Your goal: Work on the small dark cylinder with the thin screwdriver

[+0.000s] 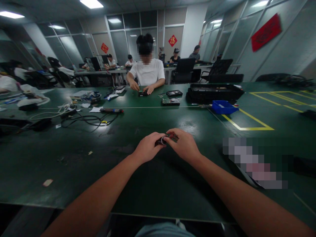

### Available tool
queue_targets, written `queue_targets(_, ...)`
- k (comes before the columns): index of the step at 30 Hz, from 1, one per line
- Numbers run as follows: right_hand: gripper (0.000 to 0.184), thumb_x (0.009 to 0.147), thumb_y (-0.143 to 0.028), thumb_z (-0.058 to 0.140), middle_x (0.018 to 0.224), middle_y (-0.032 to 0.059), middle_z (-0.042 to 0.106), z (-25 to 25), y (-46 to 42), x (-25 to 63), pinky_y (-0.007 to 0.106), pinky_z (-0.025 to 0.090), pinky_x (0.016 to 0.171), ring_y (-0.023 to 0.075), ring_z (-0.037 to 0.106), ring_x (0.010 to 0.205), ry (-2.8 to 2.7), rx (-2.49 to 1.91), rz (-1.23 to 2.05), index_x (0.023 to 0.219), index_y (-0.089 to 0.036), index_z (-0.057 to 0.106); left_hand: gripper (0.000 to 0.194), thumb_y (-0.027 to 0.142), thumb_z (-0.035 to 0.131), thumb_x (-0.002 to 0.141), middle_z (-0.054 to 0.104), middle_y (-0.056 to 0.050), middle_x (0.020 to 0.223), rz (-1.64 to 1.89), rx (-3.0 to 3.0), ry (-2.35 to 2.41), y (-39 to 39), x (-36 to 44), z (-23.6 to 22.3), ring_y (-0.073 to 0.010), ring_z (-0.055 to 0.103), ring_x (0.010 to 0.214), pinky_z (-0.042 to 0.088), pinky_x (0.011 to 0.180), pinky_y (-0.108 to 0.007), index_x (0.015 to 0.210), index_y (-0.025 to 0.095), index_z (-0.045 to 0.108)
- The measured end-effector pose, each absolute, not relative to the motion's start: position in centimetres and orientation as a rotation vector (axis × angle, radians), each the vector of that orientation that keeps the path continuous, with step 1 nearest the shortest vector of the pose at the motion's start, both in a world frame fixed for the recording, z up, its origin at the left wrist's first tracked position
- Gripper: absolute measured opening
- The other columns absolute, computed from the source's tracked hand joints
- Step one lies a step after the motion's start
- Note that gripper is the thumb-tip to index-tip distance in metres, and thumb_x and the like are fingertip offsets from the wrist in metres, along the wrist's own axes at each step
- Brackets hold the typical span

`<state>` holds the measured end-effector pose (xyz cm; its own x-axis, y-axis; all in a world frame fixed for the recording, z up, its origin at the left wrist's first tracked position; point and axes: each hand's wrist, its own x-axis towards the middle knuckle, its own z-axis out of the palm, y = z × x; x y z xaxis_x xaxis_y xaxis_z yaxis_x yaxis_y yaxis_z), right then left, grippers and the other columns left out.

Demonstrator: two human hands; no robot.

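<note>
My left hand is closed around a small dark round part with a silvery ring-shaped end. Close against it, my right hand is closed in a pinch, its thumb at the ring. Between the right fingers shows a small part with reddish and gold bits, too small to name; whether it joins the dark part I cannot tell. Both hands are held over the green tabletop, near the middle of the view.
Across the table a person in white handles a small dark device. Hard drives, a black case and a blue tray lie ahead right. Cables and an electric screwdriver lie left. A blurred-out flat object is right.
</note>
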<state>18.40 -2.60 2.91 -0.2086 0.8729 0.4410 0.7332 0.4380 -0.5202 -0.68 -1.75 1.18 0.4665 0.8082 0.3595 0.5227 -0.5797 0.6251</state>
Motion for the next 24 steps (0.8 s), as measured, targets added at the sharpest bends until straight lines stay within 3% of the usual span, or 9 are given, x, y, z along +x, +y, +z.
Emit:
queue_targets(13, 0.029, 0.087, -0.041, 0.066, 0.084, 0.0049, 0.068, 3.5, -3.0, 18.4, 0.031, 0.044, 0.065, 0.0189, 0.062, 0.074, -2.000, -1.399, 0.285, 0.104, -0.018, 0.067, 0.036, 0.018, 0.066, 0.087, 0.068, -0.005, 0.118, 0.922, 2.267, 1.172, -1.7, -0.6, 1.1, -0.0203, 0.063, 0.108, 0.050, 0.095, -0.034, 0.122, 0.025, 0.066)
queue_targets(19, 0.023, 0.095, -0.026, 0.050, 0.098, 0.0081, 0.069, 3.6, -2.9, 18.4, 0.033, 0.048, 0.077, 0.0193, 0.064, 0.087, -1.960, -1.296, 0.392, 0.107, -0.017, 0.067, 0.035, 0.020, 0.069, 0.085, 0.069, -0.004, 0.113, 1.009, 2.201, 1.351, -1.1, -0.9, 0.7, -0.0206, 0.064, 0.103, 0.050, 0.090, -0.034, 0.120, 0.026, 0.066)
queue_targets(21, 0.024, 0.096, -0.029, 0.051, 0.102, 0.0085, 0.068, 3.7, -3.0, 18.5, 0.033, 0.049, 0.080, 0.0200, 0.064, 0.091, -1.955, -1.237, 0.367, 0.106, -0.019, 0.069, 0.034, 0.021, 0.069, 0.085, 0.069, -0.003, 0.111, 1.008, 2.176, 1.398, -0.9, -1.1, 0.5, -0.0205, 0.064, 0.100, 0.050, 0.089, -0.034, 0.119, 0.026, 0.066)
queue_targets(24, 0.024, 0.094, -0.038, 0.057, 0.091, 0.0062, 0.069, 4.0, -3.3, 18.5, 0.033, 0.048, 0.073, 0.0195, 0.063, 0.081, -1.916, -1.228, 0.339, 0.100, -0.020, 0.072, 0.034, 0.021, 0.069, 0.085, 0.069, -0.004, 0.112, 1.000, 2.143, 1.454, -0.8, -1.2, 0.4, -0.0210, 0.065, 0.100, 0.051, 0.088, -0.035, 0.118, 0.027, 0.067)
